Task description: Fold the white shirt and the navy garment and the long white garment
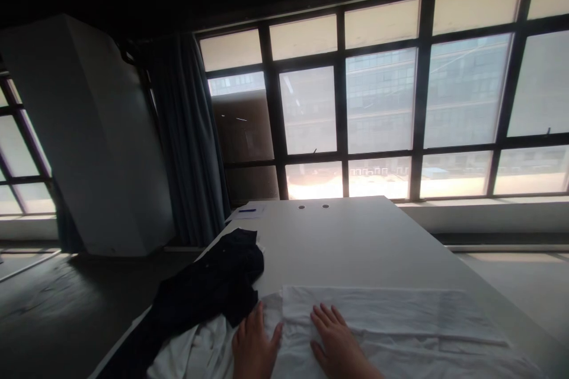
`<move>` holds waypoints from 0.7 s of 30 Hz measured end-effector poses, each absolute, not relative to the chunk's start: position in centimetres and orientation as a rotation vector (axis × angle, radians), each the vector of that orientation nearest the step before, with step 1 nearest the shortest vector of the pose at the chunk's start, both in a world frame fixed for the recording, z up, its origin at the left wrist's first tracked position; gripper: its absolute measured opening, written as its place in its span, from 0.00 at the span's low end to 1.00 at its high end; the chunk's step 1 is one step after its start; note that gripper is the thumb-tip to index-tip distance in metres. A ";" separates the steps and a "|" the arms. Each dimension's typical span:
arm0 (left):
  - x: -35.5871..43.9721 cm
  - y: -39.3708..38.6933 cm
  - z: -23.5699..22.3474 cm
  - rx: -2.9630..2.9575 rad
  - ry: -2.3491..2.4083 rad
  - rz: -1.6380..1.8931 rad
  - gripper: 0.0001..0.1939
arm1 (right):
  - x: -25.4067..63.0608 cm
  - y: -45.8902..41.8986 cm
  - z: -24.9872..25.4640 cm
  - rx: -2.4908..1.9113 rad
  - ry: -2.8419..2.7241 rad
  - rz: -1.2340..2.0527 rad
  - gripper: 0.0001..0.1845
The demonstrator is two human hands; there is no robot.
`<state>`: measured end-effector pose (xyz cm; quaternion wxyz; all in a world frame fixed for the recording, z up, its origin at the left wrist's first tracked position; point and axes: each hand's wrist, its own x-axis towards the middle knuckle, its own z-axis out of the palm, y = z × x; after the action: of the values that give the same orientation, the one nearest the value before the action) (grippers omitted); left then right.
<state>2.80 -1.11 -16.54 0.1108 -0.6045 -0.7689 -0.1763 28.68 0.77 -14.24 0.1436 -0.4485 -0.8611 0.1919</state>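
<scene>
A white garment (400, 314) lies spread and partly folded over the near end of the table, its far edge nearly straight. My left hand (256, 343) rests on its left end, fingers stretched out and thumb apart. Flat on the same cloth, a little to the right, is my right hand (335, 340) with its fingers extended. Neither hand grips anything. A dark garment (208, 284) lies in a heap just left of my left hand. Below it is a crumpled white cloth (195, 348); whether it joins the spread garment I cannot tell.
The white table (338, 243) stretches away toward the windows (382, 100). Paper with a blue pen (248, 210) lies at its far left corner, near two round cable holes (313, 206). A blue curtain (186, 136) and a pale column (102, 136) stand to the left.
</scene>
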 end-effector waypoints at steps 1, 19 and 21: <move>2.5 -1.1 -16.3 -1.781 -2.276 -0.534 0.35 | 28.6 0.7 -14.2 -1.295 -2.473 0.550 0.35; -0.5 -0.2 -15.0 -1.915 -2.515 -1.206 0.29 | 29.1 0.4 -14.7 -1.243 -2.457 0.459 0.38; -1.3 0.2 -15.2 -1.888 -2.517 -1.329 0.33 | 29.3 0.6 -15.2 -1.187 -2.517 0.456 0.38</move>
<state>-1.29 0.18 -15.17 -0.1364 -0.5476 -0.7300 -0.3855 29.30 0.55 -15.22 0.1600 -0.4155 -0.8811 0.1596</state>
